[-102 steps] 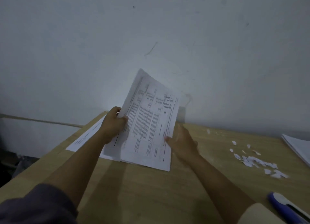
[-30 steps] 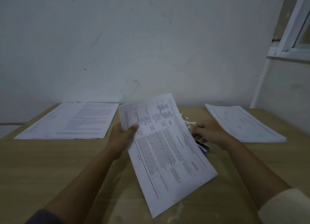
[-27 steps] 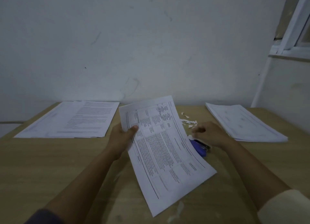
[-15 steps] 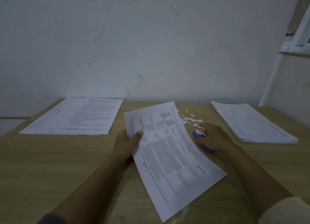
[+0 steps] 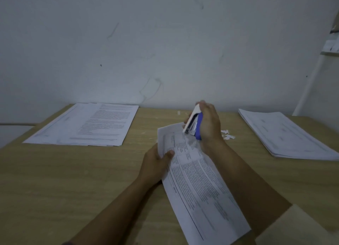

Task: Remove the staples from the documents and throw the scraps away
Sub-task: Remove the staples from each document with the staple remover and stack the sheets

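The worktop (image 5: 55, 180) is set against a wall (image 5: 165, 43), with stacks (image 5: 82, 123) at both far edges. The document (image 5: 198, 189) is pinched by the left grip (image 5: 156, 166), and the stapler (image 5: 192, 123) is clasped by the right grip (image 5: 209, 127).

Wooden table (image 5: 73, 180): left stack (image 5: 86, 124), right stack (image 5: 282, 134), scraps (image 5: 227, 135).

document (image 5: 198, 189) print blurred, right paper stack (image 5: 286, 134) cropped

A light brown wooden table (image 5: 64, 180) fills the lower half of the frame. Behind it a pale wall (image 5: 165, 33) fills the upper half. The wall has thin grey scratches (image 5: 112, 30) and one small dark dot (image 5: 100, 65). At the upper right edge sits a ledge (image 5: 330, 53).
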